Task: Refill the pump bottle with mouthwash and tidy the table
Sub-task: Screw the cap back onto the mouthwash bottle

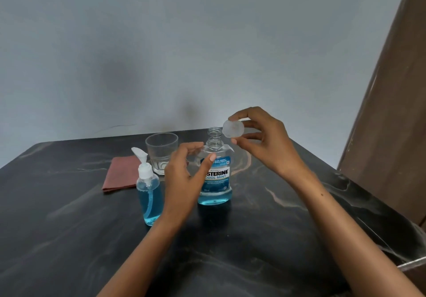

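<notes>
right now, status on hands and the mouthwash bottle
Right hand pinches cap, off the bottle. Left hand open beside mouthwash bottle, neck uncovered. Pump bottle mostly full, pump on. Glass and cloth behind.

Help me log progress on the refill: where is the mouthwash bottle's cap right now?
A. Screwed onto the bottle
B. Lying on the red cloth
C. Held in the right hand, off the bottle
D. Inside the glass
C: the right hand pinches the clear cap in its fingers above and beside the mouthwash bottle, whose threaded neck stands bare.
</notes>
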The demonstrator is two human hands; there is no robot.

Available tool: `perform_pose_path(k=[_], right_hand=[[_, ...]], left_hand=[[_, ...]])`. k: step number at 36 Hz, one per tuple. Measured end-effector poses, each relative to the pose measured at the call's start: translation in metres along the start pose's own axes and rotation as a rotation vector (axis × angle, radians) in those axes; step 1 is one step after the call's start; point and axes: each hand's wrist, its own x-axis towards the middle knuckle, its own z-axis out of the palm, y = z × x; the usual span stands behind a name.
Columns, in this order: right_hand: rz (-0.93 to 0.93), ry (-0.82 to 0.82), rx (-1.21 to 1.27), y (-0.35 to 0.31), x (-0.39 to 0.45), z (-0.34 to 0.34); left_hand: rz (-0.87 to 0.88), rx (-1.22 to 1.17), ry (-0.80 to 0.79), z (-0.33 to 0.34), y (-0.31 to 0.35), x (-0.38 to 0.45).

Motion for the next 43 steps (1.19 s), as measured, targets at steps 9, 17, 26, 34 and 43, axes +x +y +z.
perform_pose_path(k=[9, 17, 26, 34, 43], right_hand=[[-0.134, -0.182, -0.199, -0.006, 0.014, 0.0], [-0.191, -0.288, -0.214, -0.019, 0.026, -0.007], [-0.18, -0.436, -0.179, -0.018, 0.032, -0.004], [-0.094, -0.35, -0.152, -0.009, 0.033, 0.0], [0.028, -0.253, -0.109, -0.005, 0.025, 0.005]], left_hand=[[0.029, 0.032, 0.003, -0.003, -0.001, 0.001], [0.034, 0.035, 0.007, -0.003, -0.002, 0.002], [0.044, 0.037, 0.009, -0.004, -0.002, 0.003], [0.039, 0.047, 0.01, -0.004, -0.003, 0.003], [0.039, 0.051, 0.012, -0.005, -0.004, 0.004]])
